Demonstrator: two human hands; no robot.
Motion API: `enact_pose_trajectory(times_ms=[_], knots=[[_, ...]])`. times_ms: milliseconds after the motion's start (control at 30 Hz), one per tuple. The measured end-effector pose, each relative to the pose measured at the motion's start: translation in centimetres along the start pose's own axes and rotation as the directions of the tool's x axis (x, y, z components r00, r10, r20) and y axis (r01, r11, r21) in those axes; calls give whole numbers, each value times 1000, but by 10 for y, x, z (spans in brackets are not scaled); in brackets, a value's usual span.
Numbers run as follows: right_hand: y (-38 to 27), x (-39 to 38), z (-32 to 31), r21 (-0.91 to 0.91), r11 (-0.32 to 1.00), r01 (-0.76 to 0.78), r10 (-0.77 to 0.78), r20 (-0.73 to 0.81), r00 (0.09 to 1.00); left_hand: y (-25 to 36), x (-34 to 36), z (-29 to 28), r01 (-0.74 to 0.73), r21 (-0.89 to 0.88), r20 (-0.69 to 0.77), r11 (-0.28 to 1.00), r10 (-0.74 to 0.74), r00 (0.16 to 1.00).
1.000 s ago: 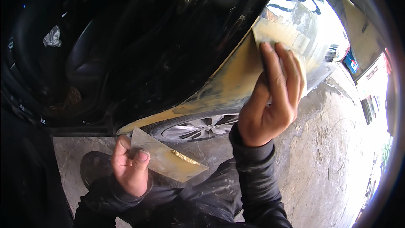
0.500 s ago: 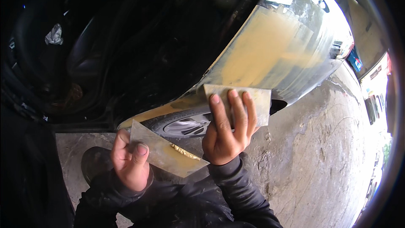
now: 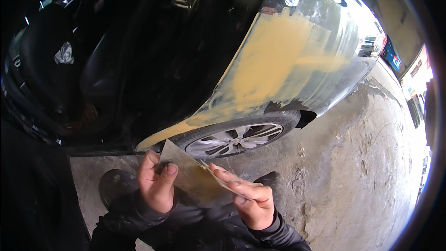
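Pinched between the thumb and fingers of my left hand (image 3: pixel 158 183) is a flat filler spreader (image 3: pixel 193 176), its face smeared with yellowish body filler. My right hand (image 3: pixel 253 202) grips a second spreader (image 3: pixel 222 182), seen almost edge-on, its edge at the filler-smeared face of the first. Whether the two plates press together I cannot tell exactly. Beyond them, the car's rear side panel (image 3: pixel 320 76) carries a broad patch of yellow filler (image 3: pixel 267 56), which runs as a narrow strip above the wheel arch.
The car's wheel (image 3: pixel 237 139) with silver spokes sits just past my hands. At the left is the dark door opening (image 3: pixel 153 56) with a crumpled silvery thing (image 3: pixel 64 53) inside. Worn concrete floor (image 3: pixel 344 176) spreads to the right. My dark shoes show below.
My right hand has come down from the panel above the wheel to the left spreader, turning its own spreader edge-on. The view has shifted slightly, and the wheel now shows fully.
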State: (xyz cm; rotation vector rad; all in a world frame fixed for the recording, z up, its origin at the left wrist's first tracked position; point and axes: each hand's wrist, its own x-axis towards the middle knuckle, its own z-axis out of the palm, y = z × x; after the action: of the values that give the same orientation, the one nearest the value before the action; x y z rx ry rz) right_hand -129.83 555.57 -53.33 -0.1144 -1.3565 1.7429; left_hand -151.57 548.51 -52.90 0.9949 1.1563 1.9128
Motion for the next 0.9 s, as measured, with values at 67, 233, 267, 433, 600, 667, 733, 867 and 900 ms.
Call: enact_pose_trajectory(times_ms=[67,233,267,433,600,667,733,867,900], knots=[[1,-3,-8,-155,988,-6,13,40,999,0,2,2,-35,-18,-22,999,35,999],[4,-19,-50,-480,863,-156,185,12,983,8,9,4,11,-160,-20,987,-15,1000],[5,-22,-59,-520,833,-189,208,-22,978,8,9,4,59,-199,-29,978,-66,997],[5,-27,-80,-259,939,-226,100,-424,900,-5,6,0,446,-338,219,829,-392,893],[-4,-13,-68,189,975,117,11,-570,822,-27,9,1,614,-310,342,726,-517,784],[-9,-8,-59,205,968,142,1,-573,820,-31,11,5,686,-290,404,668,-564,720],[-12,-6,-49,240,950,198,-34,-554,832,-31,9,13,714,-193,382,673,-619,687],[-5,-17,-29,176,973,151,-8,-624,781,-23,11,26,659,31,414,752,-610,676],[-1,-23,-24,104,988,111,-19,-639,769,-21,11,30,637,38,408,770,-594,693]])
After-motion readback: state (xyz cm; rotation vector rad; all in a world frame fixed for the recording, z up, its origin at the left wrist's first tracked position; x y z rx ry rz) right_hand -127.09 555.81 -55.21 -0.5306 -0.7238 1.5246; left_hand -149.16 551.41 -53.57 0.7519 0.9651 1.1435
